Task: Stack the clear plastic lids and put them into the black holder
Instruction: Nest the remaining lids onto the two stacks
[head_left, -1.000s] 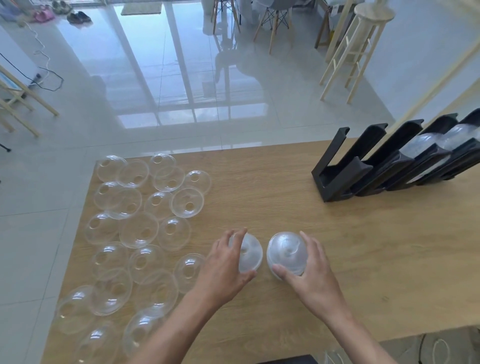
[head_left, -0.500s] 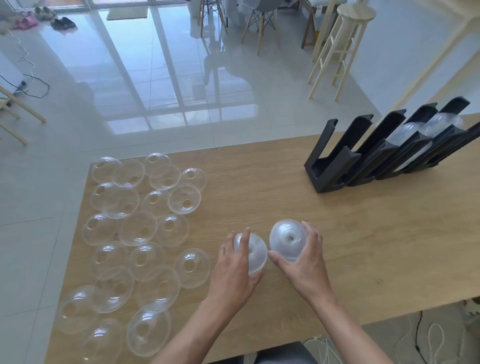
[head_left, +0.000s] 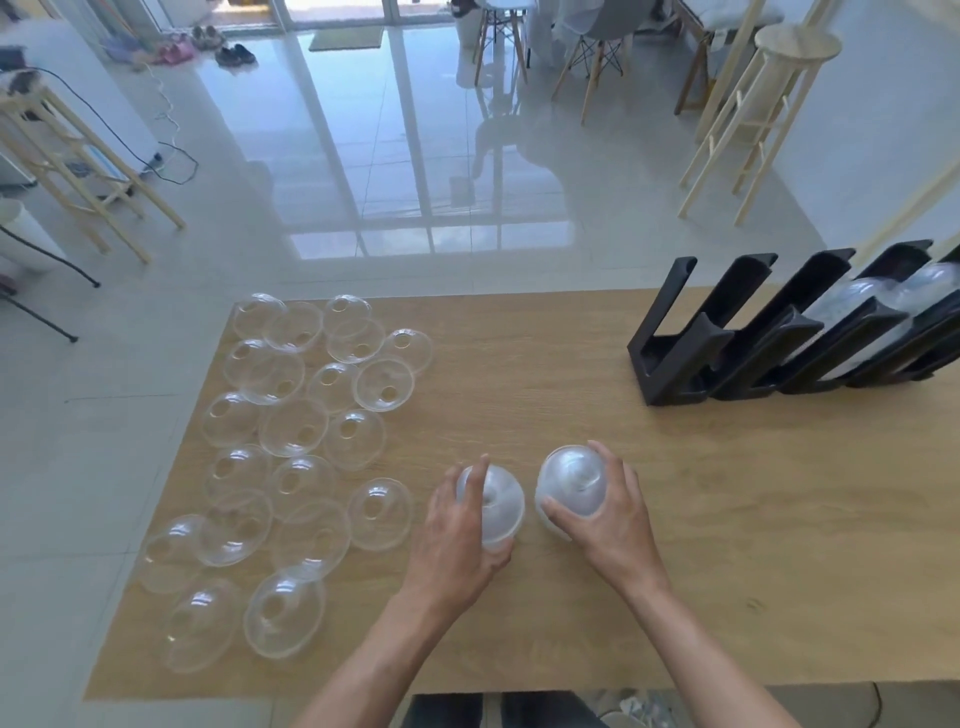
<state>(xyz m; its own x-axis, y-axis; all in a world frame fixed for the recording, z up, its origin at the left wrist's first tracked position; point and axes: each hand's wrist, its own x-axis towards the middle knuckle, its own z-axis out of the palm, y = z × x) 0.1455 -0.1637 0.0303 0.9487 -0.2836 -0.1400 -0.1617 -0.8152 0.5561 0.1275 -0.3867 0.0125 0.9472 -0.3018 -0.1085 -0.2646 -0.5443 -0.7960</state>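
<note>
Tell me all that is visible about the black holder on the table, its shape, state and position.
The black holder stands on the wooden table, at its far right part, and continues past the right edge of the picture. It looks like matte black plastic. It is a row of slanted channels side by side, each leaning back and open on top. The two nearest channels look empty; farther right, stacked clear lids lie in the channels. Neither hand touches it.

Both hands' fingers (head_left: 470, 486) curled, gripping
</note>
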